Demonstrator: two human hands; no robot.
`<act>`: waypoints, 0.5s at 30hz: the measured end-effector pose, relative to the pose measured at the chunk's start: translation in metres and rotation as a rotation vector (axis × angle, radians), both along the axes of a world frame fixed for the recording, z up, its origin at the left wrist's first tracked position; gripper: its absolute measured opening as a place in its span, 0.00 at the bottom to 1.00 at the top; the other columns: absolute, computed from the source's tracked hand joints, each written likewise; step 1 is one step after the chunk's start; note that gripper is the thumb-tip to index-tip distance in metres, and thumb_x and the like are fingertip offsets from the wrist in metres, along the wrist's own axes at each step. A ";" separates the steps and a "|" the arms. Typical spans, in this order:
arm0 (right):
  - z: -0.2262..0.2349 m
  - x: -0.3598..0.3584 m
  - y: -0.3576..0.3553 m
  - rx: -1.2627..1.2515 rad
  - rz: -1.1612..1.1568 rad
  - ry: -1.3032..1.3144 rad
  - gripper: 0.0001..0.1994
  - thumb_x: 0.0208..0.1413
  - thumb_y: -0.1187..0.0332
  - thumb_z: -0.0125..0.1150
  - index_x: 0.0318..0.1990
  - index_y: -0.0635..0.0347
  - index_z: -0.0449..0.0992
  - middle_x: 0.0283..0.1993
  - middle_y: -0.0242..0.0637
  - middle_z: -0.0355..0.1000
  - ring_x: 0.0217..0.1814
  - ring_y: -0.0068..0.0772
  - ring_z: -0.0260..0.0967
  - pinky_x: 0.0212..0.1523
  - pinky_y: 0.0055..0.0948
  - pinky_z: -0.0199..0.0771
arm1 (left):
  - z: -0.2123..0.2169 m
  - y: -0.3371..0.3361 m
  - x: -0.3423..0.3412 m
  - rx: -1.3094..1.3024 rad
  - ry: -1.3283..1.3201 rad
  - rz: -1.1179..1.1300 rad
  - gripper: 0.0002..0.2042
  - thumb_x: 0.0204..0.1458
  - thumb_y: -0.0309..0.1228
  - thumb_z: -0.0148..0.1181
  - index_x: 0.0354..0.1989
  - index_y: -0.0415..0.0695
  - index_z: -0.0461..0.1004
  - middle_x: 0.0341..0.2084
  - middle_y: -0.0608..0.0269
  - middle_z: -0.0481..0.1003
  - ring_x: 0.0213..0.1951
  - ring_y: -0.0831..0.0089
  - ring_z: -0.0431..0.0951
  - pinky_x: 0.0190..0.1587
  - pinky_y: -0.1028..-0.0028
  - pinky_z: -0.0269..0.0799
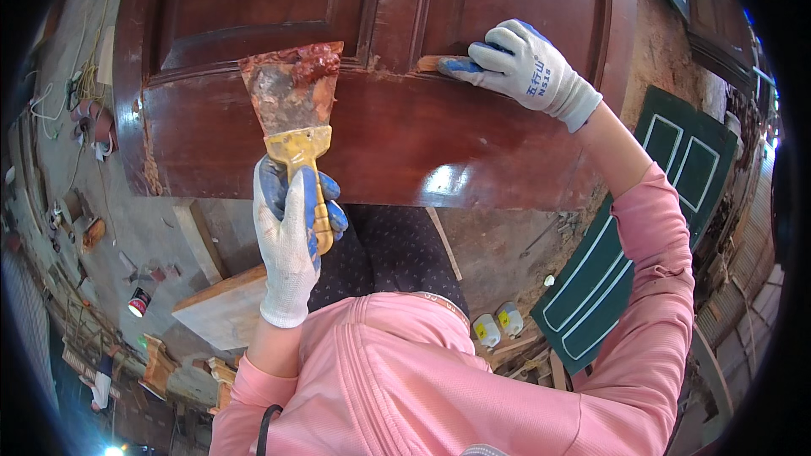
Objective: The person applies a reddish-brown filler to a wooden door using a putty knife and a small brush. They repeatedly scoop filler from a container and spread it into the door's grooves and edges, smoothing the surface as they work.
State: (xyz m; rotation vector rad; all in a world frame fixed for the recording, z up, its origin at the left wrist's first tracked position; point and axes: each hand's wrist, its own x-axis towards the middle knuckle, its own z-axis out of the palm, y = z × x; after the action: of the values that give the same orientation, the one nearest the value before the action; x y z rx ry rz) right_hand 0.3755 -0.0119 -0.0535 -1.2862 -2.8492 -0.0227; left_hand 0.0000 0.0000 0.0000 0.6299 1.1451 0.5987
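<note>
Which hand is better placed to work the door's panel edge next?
Right, most likely: the right hand already holds a small flat piece at a panel edge of the door. The left hand is lower, gripping the scraper with red paste.

Dull grey floor bears a small dark cylindrical can at left. Two white plastic jugs with yellow labels stand on it, side by side.

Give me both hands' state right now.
Left hand: closed, holding the yellow-handled putty knife.
Right hand: curled at the brown paneled door; whether it grips anything cannot be told.
</note>
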 end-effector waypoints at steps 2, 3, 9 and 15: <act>0.002 -0.002 0.000 -0.038 -0.012 -0.031 0.27 0.50 0.66 0.68 0.60 0.30 0.79 0.49 0.25 0.69 0.49 0.35 0.66 0.52 0.35 0.76 | 0.001 0.000 -0.001 0.008 -0.005 0.005 0.11 0.70 0.34 0.55 0.54 0.43 0.66 0.32 0.59 0.77 0.23 0.81 0.79 0.26 0.79 0.78; 0.000 -0.002 0.001 -0.021 -0.009 -0.001 0.26 0.49 0.66 0.68 0.59 0.31 0.80 0.48 0.25 0.69 0.48 0.34 0.66 0.51 0.34 0.76 | 0.000 0.001 0.000 0.006 0.000 0.008 0.11 0.70 0.34 0.54 0.54 0.43 0.66 0.32 0.59 0.77 0.23 0.81 0.79 0.26 0.79 0.78; 0.001 -0.006 -0.006 0.060 -0.100 0.053 0.25 0.49 0.67 0.67 0.58 0.37 0.81 0.43 0.26 0.65 0.45 0.32 0.66 0.49 0.32 0.77 | -0.001 0.002 0.005 -0.001 0.001 0.020 0.11 0.70 0.34 0.54 0.54 0.43 0.66 0.32 0.60 0.77 0.23 0.81 0.79 0.26 0.79 0.78; 0.006 -0.019 -0.009 0.087 -0.124 0.126 0.25 0.53 0.66 0.64 0.61 0.36 0.80 0.40 0.25 0.64 0.42 0.30 0.65 0.48 0.29 0.78 | -0.003 0.002 0.009 -0.004 -0.013 0.013 0.12 0.70 0.34 0.55 0.54 0.43 0.66 0.32 0.60 0.78 0.23 0.80 0.79 0.26 0.79 0.78</act>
State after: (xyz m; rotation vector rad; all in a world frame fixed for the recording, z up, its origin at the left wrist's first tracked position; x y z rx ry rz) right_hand 0.3562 -0.0205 -0.0473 -1.3910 -2.6302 -0.0638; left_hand 0.0093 0.0017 -0.0027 0.6144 1.1383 0.6104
